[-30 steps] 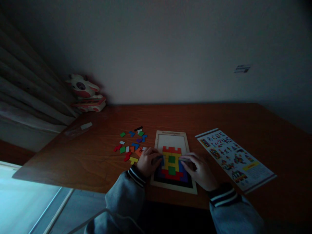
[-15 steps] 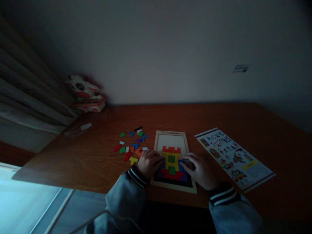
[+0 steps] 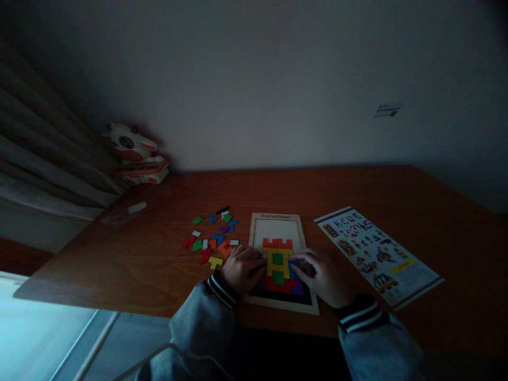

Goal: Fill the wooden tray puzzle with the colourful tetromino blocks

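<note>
A wooden puzzle tray (image 3: 278,226) lies near the desk's front edge, its lower part filled with coloured blocks (image 3: 278,260) in red, yellow, green, blue and purple. My left hand (image 3: 240,267) rests on the tray's left side with curled fingers touching the blocks. My right hand (image 3: 323,275) rests on the right side, fingers bent and pressed against pieces there. The dim light hides what the fingertips grip. Both arms wear grey sleeves with striped cuffs.
Several loose puzzle pieces (image 3: 214,235) lie left of the tray. A printed pattern sheet (image 3: 377,254) lies to the right. A plush toy (image 3: 133,153) sits at the back left corner by a curtain (image 3: 43,153). A small white item (image 3: 136,207) lies on the wooden desk (image 3: 357,190).
Both hands stay on the tray's sides with only slight finger shifts. The view has drifted a little, so everything sits slightly to the left.
</note>
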`<move>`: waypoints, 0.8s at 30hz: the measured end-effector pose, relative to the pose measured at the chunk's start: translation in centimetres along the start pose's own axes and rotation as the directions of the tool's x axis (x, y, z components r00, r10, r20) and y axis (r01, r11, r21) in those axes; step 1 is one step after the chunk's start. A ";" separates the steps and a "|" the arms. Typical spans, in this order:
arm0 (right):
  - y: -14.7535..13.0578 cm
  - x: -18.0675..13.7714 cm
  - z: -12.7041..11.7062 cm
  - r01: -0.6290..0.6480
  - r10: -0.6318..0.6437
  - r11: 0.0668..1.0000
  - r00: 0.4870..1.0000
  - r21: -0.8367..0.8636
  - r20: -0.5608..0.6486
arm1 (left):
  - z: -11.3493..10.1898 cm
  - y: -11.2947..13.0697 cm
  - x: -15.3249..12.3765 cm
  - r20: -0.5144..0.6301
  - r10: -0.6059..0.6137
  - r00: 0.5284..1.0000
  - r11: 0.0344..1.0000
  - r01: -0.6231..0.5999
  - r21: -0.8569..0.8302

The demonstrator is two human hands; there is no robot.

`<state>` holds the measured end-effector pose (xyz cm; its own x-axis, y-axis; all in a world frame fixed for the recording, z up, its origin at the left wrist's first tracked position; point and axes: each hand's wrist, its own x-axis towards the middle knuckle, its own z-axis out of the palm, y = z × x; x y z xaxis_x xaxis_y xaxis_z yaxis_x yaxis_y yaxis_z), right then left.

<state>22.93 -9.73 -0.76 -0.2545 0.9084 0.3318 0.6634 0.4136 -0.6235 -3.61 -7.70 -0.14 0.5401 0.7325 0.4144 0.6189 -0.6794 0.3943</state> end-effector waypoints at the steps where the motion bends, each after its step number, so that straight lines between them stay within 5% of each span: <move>1: 0.0 0.0 0.0 -0.004 0.004 1.000 1.000 -0.005 -0.002 | 0.0 0.0 0.0 0.000 0.000 1.000 1.000 0.000 -0.001; 10: -0.3 0.0 -0.3 -0.001 0.001 0.999 1.000 0.050 0.002 | -0.1 0.3 0.3 -0.006 0.008 1.000 1.000 -0.008 -0.023; 24: -0.3 -0.1 -0.2 0.064 -0.072 0.992 0.995 -0.111 -0.066 | 0.1 0.4 0.4 0.002 0.052 0.999 0.999 -0.052 0.006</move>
<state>22.85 -10.01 -0.47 -0.2547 0.8705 0.4212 0.7195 0.4616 -0.5189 -3.08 -7.64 0.13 0.5729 0.6960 0.4329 0.5929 -0.7166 0.3675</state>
